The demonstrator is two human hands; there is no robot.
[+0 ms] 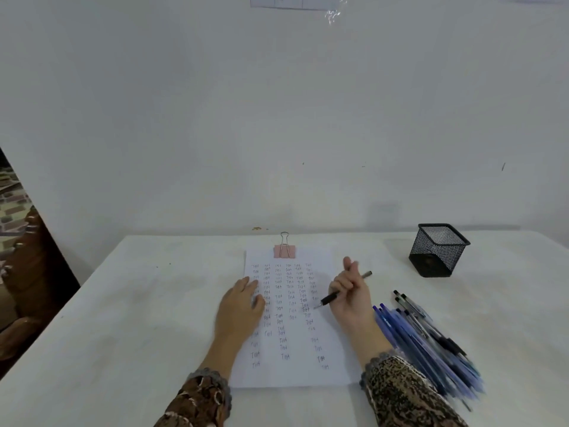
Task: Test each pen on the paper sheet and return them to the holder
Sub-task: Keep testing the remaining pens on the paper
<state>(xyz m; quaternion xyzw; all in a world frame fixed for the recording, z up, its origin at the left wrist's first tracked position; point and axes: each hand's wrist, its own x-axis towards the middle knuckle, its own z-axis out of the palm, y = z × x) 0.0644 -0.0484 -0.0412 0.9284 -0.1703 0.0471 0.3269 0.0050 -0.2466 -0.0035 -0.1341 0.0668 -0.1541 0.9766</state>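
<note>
Fingers [340, 285] of the right hand [351, 298] curl around a black pen [334, 295], which slants down-left with its tip on the paper sheet [295, 374]. Left hand [238, 306] lies flat, fingers straight, on the sheet's left edge. A pile of pens [431, 343] sits just right of the right wrist; the mesh holder [437, 249] stands well apart, behind them.

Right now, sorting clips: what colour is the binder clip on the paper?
The clip is pink; head view.
</note>
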